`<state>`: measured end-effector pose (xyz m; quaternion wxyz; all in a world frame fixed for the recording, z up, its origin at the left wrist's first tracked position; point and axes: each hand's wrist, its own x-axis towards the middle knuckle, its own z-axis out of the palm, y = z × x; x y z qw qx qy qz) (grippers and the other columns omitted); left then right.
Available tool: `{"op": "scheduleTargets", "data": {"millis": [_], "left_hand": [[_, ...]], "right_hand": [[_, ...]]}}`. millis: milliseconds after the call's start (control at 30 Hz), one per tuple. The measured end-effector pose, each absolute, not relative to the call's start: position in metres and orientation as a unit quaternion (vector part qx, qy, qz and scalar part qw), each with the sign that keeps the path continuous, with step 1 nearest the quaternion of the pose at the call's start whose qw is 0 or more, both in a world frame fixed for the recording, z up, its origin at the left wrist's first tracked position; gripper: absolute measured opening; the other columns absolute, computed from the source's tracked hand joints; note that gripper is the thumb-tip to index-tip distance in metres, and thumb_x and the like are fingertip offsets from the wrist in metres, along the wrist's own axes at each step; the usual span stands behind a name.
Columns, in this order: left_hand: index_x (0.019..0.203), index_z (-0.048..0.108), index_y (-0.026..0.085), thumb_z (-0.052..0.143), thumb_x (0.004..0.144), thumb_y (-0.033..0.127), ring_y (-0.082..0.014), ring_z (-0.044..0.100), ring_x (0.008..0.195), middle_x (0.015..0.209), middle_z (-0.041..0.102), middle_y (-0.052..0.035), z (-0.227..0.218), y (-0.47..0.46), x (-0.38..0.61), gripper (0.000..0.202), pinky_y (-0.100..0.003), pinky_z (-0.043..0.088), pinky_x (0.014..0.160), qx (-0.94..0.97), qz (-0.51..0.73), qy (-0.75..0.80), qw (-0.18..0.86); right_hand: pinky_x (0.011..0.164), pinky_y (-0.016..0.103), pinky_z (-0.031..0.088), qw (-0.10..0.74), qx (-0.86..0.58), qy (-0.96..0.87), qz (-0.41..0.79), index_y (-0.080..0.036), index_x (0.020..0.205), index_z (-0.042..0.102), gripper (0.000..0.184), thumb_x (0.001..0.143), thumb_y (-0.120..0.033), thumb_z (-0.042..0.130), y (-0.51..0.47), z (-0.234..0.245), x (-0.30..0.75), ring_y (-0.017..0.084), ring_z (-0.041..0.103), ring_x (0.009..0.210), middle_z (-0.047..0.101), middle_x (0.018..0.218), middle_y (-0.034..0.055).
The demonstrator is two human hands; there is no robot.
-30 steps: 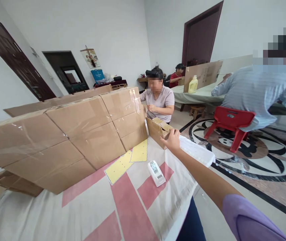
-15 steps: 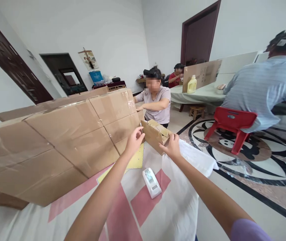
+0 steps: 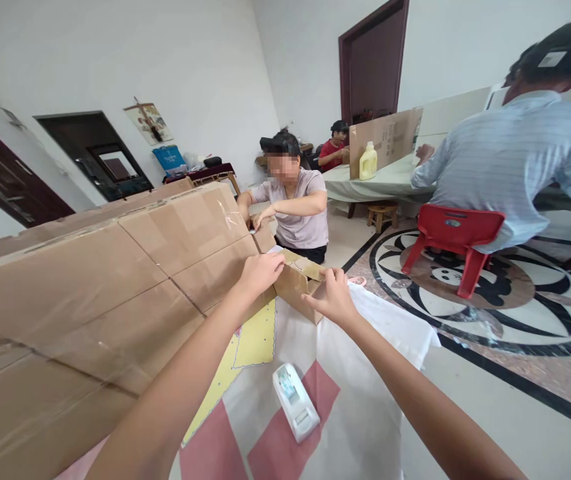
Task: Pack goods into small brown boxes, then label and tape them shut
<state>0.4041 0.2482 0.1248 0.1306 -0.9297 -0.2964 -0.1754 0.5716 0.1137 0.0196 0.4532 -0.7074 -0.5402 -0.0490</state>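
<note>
- Your left hand [image 3: 261, 272]: fingers bent at the upper edge of the small carton [image 3: 291, 289]; cannot tell whether they pinch.
- Your right hand [image 3: 334, 297]: at its near end, thumb and fingers apart; firmness of hold unclear.
- Small carton sits between your hands.
- White device [image 3: 295, 402]: nearer you than either hand.

The small box [image 3: 293, 291] at centre is matt cardboard, the cartons [image 3: 85, 273] at left bear glossy tape [image 3: 230, 215], the lower-centre device [image 3: 295, 402] looks smooth plastic, and the tablecloth [image 3: 358, 407] creased fabric.
</note>
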Motion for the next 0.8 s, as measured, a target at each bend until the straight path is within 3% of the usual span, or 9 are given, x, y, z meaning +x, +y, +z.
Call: {"op": "scheduleTargets", "data": {"millis": [100, 233, 367, 567, 633, 800], "left_hand": [[0.089, 0.067, 0.026, 0.050, 0.099, 0.028, -0.0196, 0.066, 0.079, 0.090, 0.074, -0.0008, 0.114, 0.244, 0.402, 0.020, -0.031, 0.030, 0.056, -0.920, -0.194, -0.296, 0.169], [0.091, 0.067, 0.024, 0.048, 0.101, 0.025, -0.0192, 0.065, 0.083, 0.088, 0.073, -0.0025, 0.096, 0.238, 0.399, 0.021, -0.032, 0.032, 0.058, -0.900, -0.230, -0.308, 0.204], [0.090, 0.070, 0.024, 0.047, 0.103, 0.027, -0.0187, 0.064, 0.080, 0.083, 0.072, -0.0032, 0.081, 0.238, 0.394, 0.027, -0.032, 0.033, 0.059, -0.886, -0.268, -0.306, 0.223], [0.076, 0.069, 0.023, 0.044, 0.104, 0.031, -0.0172, 0.062, 0.072, 0.070, 0.070, -0.0027, 0.070, 0.239, 0.391, 0.039, -0.032, 0.035, 0.060, -0.873, -0.313, -0.292, 0.232], [0.083, 0.071, 0.024, 0.045, 0.104, 0.029, -0.0162, 0.065, 0.074, 0.075, 0.072, -0.0021, 0.070, 0.240, 0.391, 0.035, -0.030, 0.038, 0.062, -0.870, -0.326, -0.295, 0.225], [0.120, 0.070, 0.031, 0.046, 0.104, 0.032, -0.0151, 0.067, 0.077, 0.088, 0.076, -0.0001, 0.071, 0.243, 0.393, 0.029, -0.029, 0.039, 0.060, -0.880, -0.322, -0.283, 0.205]], "right_hand": [[0.098, 0.053, 0.040, 0.478, -0.682, -0.550, -0.061, -0.024, 0.117, 0.066, 0.048, 0.079, -0.054, 0.073, 0.115, 0.043, 0.567, 0.039, 0.046, 0.126, 0.052, 0.136, 0.0156], [0.099, 0.049, 0.031, 0.479, -0.662, -0.576, -0.018, -0.026, 0.093, 0.072, 0.017, 0.091, -0.040, 0.063, 0.127, 0.063, 0.552, 0.031, 0.053, 0.115, 0.071, 0.107, 0.0057], [0.095, 0.043, 0.029, 0.504, -0.682, -0.530, 0.013, -0.023, 0.078, 0.065, 0.018, 0.092, -0.025, 0.054, 0.140, 0.061, 0.541, 0.025, 0.057, 0.102, 0.073, 0.088, 0.0016], [0.093, 0.040, 0.030, 0.510, -0.707, -0.490, 0.009, -0.022, 0.072, 0.057, 0.023, 0.093, -0.022, 0.048, 0.147, 0.050, 0.542, 0.024, 0.058, 0.096, 0.071, 0.083, 0.0027], [0.092, 0.040, 0.030, 0.504, -0.706, -0.498, 0.002, -0.022, 0.072, 0.057, 0.022, 0.093, -0.022, 0.048, 0.147, 0.049, 0.542, 0.023, 0.058, 0.094, 0.070, 0.082, 0.0024], [0.092, 0.040, 0.031, 0.511, -0.681, -0.524, -0.024, -0.023, 0.075, 0.058, 0.021, 0.095, -0.025, 0.050, 0.140, 0.048, 0.539, 0.023, 0.058, 0.093, 0.070, 0.081, 0.0012]]}}
